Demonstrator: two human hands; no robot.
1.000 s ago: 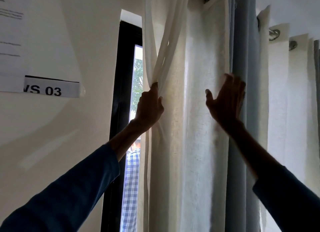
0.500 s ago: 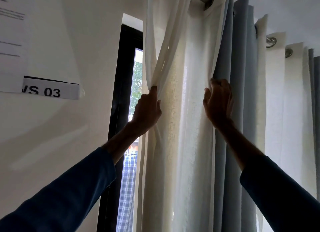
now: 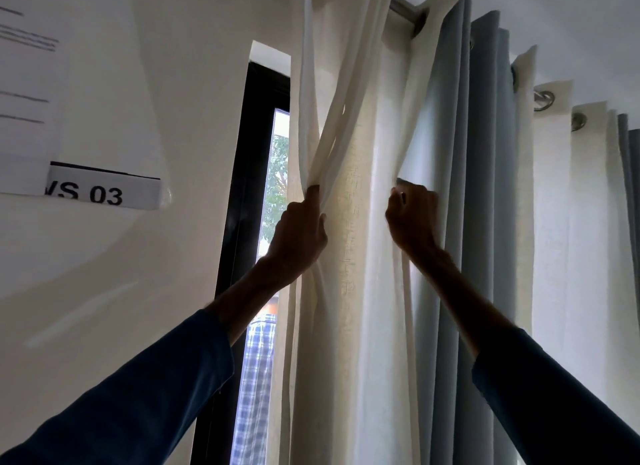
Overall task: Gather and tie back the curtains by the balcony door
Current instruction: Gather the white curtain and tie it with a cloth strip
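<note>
The cream curtain (image 3: 360,291) hangs through the middle of the view, from the rod (image 3: 403,10) at 12 o'clock down past the bottom edge. Its pale weave is lit from behind. Just beside it at 3 o'clock hangs the grey curtain (image 3: 446,152) in upright pleats. Further right, cream and grey panels alternate under metal rings (image 3: 543,100).

Both hands are raised and set apart, each clamped on the cream cloth. The left hand (image 3: 299,237), at 9 o'clock of the lit panel, grips a bunch of narrow folds. Its thumb (image 3: 313,192) points up along them, and the folds draw in to the fist from above. The right hand (image 3: 412,218), at 3 o'clock of the same panel, has its fingers curled round a fold where cream meets grey, and that fold runs up taut to the rod. Dark blue sleeves (image 3: 138,395) cover both forearms, which reach in from 7 and 5 o'clock.

At 9 o'clock of the left hand stands the black door frame (image 3: 242,204). A narrow strip of glass (image 3: 277,159) beside it shows green leaves. Lower in the glass is a checked cloth (image 3: 256,378). On the white wall (image 3: 166,100), toward 10 o'clock, is a printed sheet (image 3: 24,100) with a label (image 3: 104,190) reading "VS 03" beneath it.
</note>
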